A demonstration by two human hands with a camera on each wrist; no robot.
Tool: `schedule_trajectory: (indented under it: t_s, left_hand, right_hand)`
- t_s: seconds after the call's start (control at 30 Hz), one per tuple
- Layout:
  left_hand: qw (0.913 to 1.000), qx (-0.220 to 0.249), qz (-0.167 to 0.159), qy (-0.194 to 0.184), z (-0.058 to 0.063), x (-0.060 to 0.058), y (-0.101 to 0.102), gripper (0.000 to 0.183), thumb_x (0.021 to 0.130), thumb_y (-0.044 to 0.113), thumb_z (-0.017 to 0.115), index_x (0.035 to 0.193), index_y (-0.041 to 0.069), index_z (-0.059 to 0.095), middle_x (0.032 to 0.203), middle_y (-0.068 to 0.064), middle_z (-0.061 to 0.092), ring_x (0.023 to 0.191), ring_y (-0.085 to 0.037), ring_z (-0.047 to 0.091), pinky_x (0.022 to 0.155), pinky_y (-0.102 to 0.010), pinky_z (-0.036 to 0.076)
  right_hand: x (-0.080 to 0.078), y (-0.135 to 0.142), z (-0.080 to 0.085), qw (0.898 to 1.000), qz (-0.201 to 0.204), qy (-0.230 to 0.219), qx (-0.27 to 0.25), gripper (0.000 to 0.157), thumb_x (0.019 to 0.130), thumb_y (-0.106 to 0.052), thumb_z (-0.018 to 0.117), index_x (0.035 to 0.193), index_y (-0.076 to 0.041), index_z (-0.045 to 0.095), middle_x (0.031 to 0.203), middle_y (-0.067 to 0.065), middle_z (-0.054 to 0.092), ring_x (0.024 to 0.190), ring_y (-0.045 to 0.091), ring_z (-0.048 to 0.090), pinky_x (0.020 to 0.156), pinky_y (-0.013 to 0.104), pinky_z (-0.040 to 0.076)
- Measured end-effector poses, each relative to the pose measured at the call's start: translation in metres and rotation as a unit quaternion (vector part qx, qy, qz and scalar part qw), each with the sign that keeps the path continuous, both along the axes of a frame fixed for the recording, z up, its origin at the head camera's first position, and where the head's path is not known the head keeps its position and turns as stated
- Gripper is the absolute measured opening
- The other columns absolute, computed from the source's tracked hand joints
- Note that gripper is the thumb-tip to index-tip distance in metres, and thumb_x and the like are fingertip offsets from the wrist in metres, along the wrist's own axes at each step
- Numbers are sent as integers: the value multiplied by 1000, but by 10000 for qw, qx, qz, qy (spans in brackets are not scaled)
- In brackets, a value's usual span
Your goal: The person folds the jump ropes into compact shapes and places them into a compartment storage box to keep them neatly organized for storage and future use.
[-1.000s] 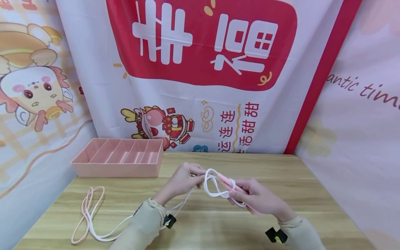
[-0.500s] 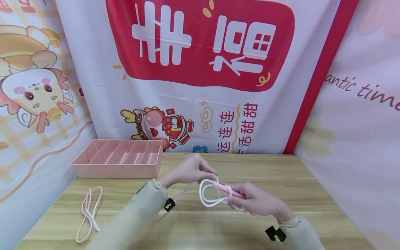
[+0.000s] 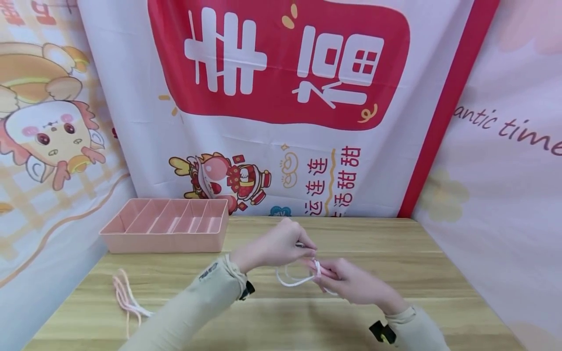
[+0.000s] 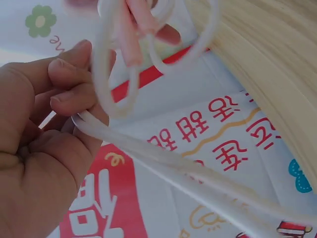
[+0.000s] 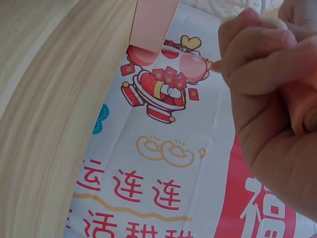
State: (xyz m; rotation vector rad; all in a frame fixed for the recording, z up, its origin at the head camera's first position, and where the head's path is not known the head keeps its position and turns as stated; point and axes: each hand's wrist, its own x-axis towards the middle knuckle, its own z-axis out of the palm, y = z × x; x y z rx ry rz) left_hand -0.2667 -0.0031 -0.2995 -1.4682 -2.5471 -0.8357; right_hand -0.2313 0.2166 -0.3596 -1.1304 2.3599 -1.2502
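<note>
Worktop (image 3: 417, 273) lies below; left fingers (image 4: 74, 98) hold cord (image 4: 133, 147), likely soft; right fingers (image 5: 267, 64), at four o'clock, grip handles (image 4: 130, 47), surer place.

We are seeing passage opening over bare tabletop (image 3: 448, 282) at lower right, while loose cord (image 3: 127, 303) is cluttering lower left, a pink divided tray (image 3: 162, 244) is blocking centre left and a printed backdrop (image 3: 228, 130) is closing off the top.
</note>
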Motion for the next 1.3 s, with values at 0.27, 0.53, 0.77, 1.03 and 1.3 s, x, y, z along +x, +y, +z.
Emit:
schedule_trajectory:
  t_s: [0.27, 0.53, 0.77, 1.03, 1.3]
  left_hand:
    - [9894, 576, -359, 1282, -8, 11, 7, 11, 91, -3, 68, 92, 3, 77, 78, -2, 69, 66, -3, 56, 62, -13, 45]
    - [9660, 1142, -409, 2284, -20, 8, 11, 25, 87, -11, 67, 108, 1, 74, 96, -5, 73, 92, -15, 67, 87, -18, 48]
    - [9614, 1381, -615, 2298, -28, -5, 11, 37, 87, -11, 67, 122, 0, 68, 110, -9, 71, 88, -14, 66, 86, -16, 47]
    - [9592, 1515, -900, 2212, -30, -18, 11, 34, 88, -10, 67, 120, -1, 69, 91, -7, 71, 76, -10, 62, 73, -15, 49]
    - [9643, 1375, -848, 2097, -33, -25, 9, 28, 89, -6, 68, 117, -2, 70, 88, -6, 70, 79, -13, 64, 76, -17, 50]
  right_hand:
    - [-1, -4, 1, 9955, -913, -220, -153, 28, 104, -26, 52, 87, -5, 59, 59, -5, 46, 41, 5, 38, 35, 19, 31]
    - [-1, -7, 1, 9768, -1967, -208, -821, 24, 102, -25, 56, 89, -5, 61, 61, 5, 51, 41, 9, 41, 33, 21, 32]
    - [-1, -7, 3, 9517, -2657, -11, -1540, 21, 101, -20, 58, 92, -2, 63, 65, 10, 53, 44, 13, 45, 34, 24, 36]
    - [-4, -8, 0, 9349, -2947, 261, -1962, 14, 101, -15, 58, 100, -2, 64, 73, 9, 59, 48, 14, 48, 37, 24, 39]
    - [-7, -9, -5, 9260, -3216, 66, -1978, 14, 100, -20, 61, 99, -6, 64, 72, 12, 60, 44, 20, 49, 30, 33, 40]
